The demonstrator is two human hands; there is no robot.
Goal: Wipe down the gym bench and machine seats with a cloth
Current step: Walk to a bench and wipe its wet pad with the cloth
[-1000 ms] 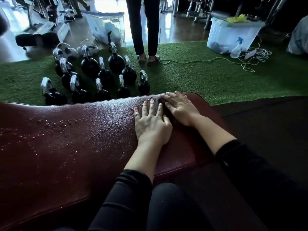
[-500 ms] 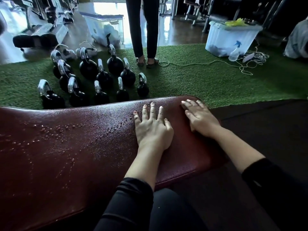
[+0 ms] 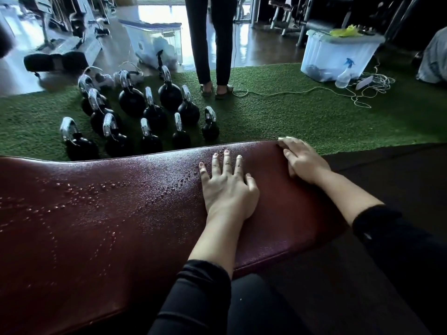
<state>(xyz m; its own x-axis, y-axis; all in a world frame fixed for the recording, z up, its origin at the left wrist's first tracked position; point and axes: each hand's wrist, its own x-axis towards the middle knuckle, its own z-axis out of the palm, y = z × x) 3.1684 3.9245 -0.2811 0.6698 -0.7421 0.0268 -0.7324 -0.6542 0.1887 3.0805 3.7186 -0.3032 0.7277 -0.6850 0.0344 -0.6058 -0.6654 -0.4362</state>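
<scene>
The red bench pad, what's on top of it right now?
On the bench pad lie spray droplets, the left hand flat, and the right hand at its far corner. No cloth shows; the hands could be covering one.

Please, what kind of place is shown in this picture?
Most likely a gym. A group of black kettlebells stands on green artificial turf, exercise machines are behind, and both hands lie on a padded red bench.

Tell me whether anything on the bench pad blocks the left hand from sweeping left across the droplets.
Nothing visible does. The left hand lies flat on the dark red padded bench, and the stretch to its left holds only water droplets. The right hand rests at the far right corner, out of that path.
</scene>
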